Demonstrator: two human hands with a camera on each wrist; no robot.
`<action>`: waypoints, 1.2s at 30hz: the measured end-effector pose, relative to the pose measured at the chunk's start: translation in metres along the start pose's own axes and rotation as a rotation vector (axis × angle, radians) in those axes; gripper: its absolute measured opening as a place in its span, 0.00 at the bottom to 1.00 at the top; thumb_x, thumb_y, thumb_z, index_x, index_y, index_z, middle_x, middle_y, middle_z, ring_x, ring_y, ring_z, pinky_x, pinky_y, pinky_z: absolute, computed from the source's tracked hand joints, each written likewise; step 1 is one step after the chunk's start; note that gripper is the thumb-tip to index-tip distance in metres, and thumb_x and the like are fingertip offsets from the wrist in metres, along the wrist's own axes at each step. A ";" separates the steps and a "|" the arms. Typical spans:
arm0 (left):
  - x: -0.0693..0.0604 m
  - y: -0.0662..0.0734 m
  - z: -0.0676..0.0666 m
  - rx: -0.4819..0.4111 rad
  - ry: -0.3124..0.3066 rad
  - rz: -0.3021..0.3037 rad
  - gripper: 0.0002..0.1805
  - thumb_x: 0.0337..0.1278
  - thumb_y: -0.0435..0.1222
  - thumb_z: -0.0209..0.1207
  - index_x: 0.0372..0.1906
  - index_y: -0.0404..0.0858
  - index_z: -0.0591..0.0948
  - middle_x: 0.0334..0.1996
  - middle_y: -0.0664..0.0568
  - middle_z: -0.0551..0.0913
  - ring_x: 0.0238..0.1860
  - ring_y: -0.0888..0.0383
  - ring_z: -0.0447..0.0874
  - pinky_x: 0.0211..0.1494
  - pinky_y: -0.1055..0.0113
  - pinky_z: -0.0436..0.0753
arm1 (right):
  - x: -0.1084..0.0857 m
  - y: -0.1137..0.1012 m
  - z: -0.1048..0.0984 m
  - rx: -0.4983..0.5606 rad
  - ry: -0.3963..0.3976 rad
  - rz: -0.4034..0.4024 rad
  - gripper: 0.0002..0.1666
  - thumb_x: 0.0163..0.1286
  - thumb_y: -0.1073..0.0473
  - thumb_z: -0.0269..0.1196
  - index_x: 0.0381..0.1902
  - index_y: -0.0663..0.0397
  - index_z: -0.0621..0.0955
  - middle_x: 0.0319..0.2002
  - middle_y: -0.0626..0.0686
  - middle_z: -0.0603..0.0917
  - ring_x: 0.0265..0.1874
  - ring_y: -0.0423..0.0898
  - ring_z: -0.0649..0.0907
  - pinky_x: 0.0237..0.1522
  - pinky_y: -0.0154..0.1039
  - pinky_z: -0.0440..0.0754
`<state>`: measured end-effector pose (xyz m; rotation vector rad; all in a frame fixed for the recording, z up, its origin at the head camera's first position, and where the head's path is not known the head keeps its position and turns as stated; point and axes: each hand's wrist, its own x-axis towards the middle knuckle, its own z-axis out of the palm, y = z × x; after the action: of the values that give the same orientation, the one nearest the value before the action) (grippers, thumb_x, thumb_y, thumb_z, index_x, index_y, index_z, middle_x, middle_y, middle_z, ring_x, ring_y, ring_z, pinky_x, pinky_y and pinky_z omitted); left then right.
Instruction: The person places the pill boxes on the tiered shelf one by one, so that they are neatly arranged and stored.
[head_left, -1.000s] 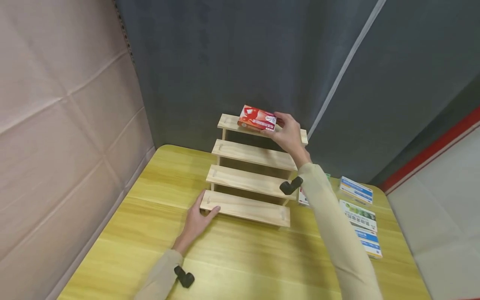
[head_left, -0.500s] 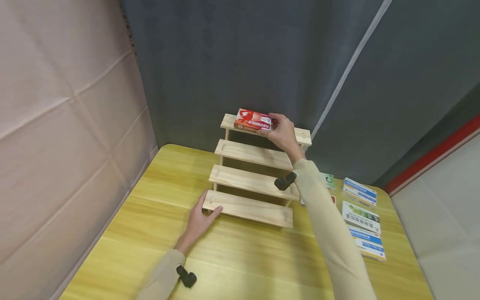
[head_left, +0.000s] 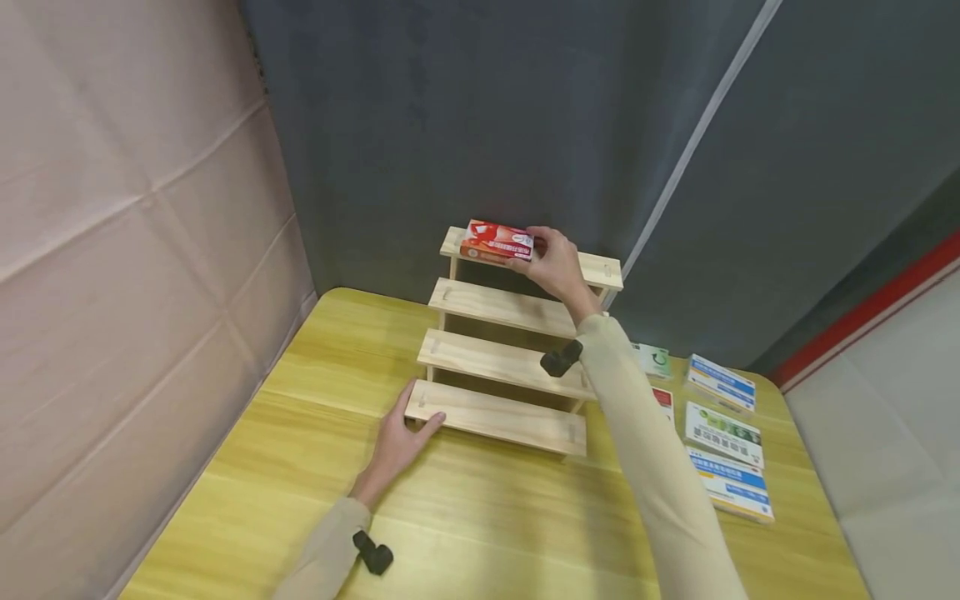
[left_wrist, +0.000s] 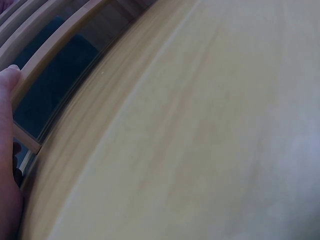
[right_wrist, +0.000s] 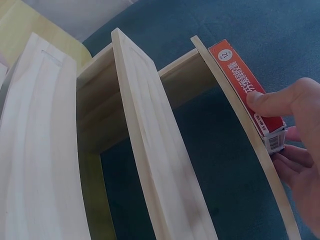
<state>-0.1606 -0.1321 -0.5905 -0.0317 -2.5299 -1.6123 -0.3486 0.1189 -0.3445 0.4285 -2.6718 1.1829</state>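
Head view: right hand (head_left: pixel 555 265), fingers pinching the red box (head_left: pixel 495 240) atop the wooden rack (head_left: pixel 491 354), should keep it square while the left hand (head_left: pixel 397 437) clamps the rack's bottom step (head_left: pixel 502 419).

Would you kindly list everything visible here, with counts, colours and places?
Table: 1, yellow, centre
Rack: 1, pale wood, on table
Held box: 1, red, rack's top step
Striped boxes: 2, blue and white, right of rack
Middle box: 1, green and white, between those
Rear box: 1, green, partly hidden
Front box: 1, red and white, partly hidden
Curtain: 1, dark grey, behind
Sheet: 1, pale, left
Panel: 1, white, red-edged, right
Cameras: 2, black, wrists
Sleeves: 2, beige, forearms
Left hand: 1, rack's lowest step
Right hand: 1, held box
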 end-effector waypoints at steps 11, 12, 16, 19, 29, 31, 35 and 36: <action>0.002 -0.003 -0.003 -0.003 -0.011 -0.008 0.51 0.60 0.58 0.66 0.81 0.46 0.56 0.78 0.41 0.60 0.77 0.37 0.59 0.79 0.39 0.61 | -0.007 0.005 -0.009 -0.026 0.010 -0.003 0.45 0.58 0.50 0.76 0.69 0.63 0.73 0.65 0.63 0.78 0.63 0.57 0.79 0.69 0.51 0.77; 0.002 -0.004 -0.004 -0.002 -0.010 -0.007 0.51 0.60 0.58 0.66 0.81 0.46 0.56 0.78 0.41 0.60 0.77 0.37 0.59 0.79 0.39 0.61 | -0.009 0.005 -0.011 -0.020 0.015 -0.002 0.46 0.57 0.50 0.76 0.69 0.63 0.73 0.65 0.63 0.78 0.63 0.57 0.79 0.69 0.51 0.77; 0.003 -0.005 -0.006 -0.012 -0.005 0.003 0.51 0.60 0.57 0.67 0.81 0.45 0.56 0.78 0.41 0.62 0.77 0.38 0.60 0.79 0.40 0.60 | -0.011 0.007 -0.017 -0.022 0.034 -0.001 0.46 0.56 0.49 0.76 0.68 0.63 0.74 0.65 0.63 0.79 0.63 0.57 0.79 0.69 0.51 0.77; 0.004 -0.005 -0.007 -0.020 -0.001 0.011 0.51 0.60 0.56 0.67 0.81 0.44 0.56 0.77 0.41 0.63 0.77 0.38 0.60 0.79 0.40 0.61 | -0.013 0.010 -0.023 -0.019 0.045 0.005 0.45 0.57 0.49 0.76 0.68 0.62 0.74 0.65 0.62 0.78 0.63 0.57 0.78 0.69 0.51 0.77; 0.006 -0.007 -0.009 -0.014 -0.002 0.008 0.51 0.60 0.57 0.66 0.81 0.44 0.55 0.78 0.41 0.61 0.77 0.37 0.59 0.79 0.38 0.60 | -0.028 0.023 -0.045 0.042 0.031 0.050 0.44 0.63 0.51 0.73 0.72 0.61 0.69 0.69 0.61 0.73 0.69 0.57 0.73 0.74 0.47 0.72; 0.007 -0.008 -0.009 -0.013 -0.007 0.007 0.51 0.60 0.58 0.66 0.81 0.45 0.55 0.78 0.41 0.61 0.77 0.37 0.59 0.79 0.38 0.60 | -0.031 0.026 -0.050 0.047 0.039 0.049 0.44 0.63 0.51 0.73 0.72 0.61 0.69 0.69 0.61 0.73 0.69 0.57 0.73 0.74 0.47 0.72; 0.009 -0.009 -0.008 -0.009 -0.013 0.005 0.52 0.60 0.60 0.65 0.81 0.46 0.54 0.78 0.41 0.61 0.77 0.36 0.59 0.78 0.37 0.61 | -0.037 0.030 -0.058 0.036 0.055 0.044 0.44 0.63 0.51 0.73 0.71 0.62 0.70 0.69 0.62 0.73 0.68 0.57 0.73 0.74 0.49 0.72; 0.009 -0.009 -0.008 -0.010 -0.013 0.005 0.52 0.60 0.60 0.65 0.81 0.47 0.54 0.78 0.41 0.61 0.77 0.36 0.59 0.78 0.37 0.61 | -0.038 0.031 -0.059 0.035 0.059 0.040 0.44 0.63 0.51 0.73 0.71 0.62 0.70 0.69 0.62 0.73 0.68 0.58 0.73 0.74 0.49 0.72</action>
<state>-0.1697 -0.1439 -0.5943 -0.0496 -2.5300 -1.6280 -0.3200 0.1900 -0.3372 0.3414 -2.6248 1.2348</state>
